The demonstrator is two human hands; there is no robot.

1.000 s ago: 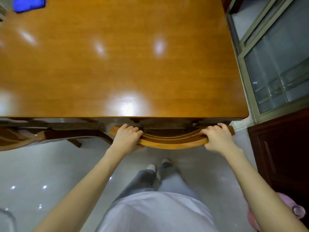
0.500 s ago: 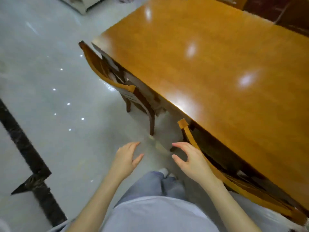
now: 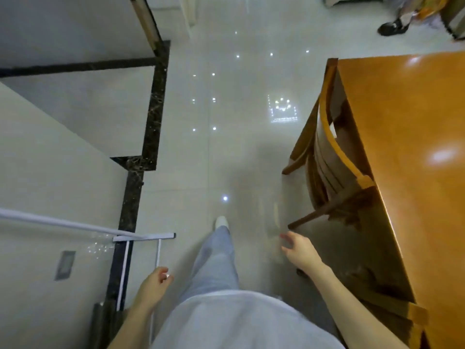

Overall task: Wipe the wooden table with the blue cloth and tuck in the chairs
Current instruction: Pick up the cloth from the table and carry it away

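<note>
Table (image 3: 415, 147) fills the right side, its long edge running top to bottom. Chair (image 3: 327, 152) sits with its seat under that edge, curved back rail just beside the tabletop, rear legs sticking out onto the floor (image 3: 226, 122). Near chair (image 3: 416, 317) at lower right is close against the same edge, partly blurred. Wide open lane of glossy floor between the table and the dark strip (image 3: 153, 109) on the left. White frame (image 3: 143, 236) stands over the strip beside the left hand (image 3: 153, 283), which hangs loosely curled, holding nothing. Right hand (image 3: 299, 250) is blurred, fingers spread and relaxed, holding nothing, clear of both chairs. Foot (image 3: 221, 221) is forward in the lane. A shoe (image 3: 392, 26) lies far off at top right.
</note>
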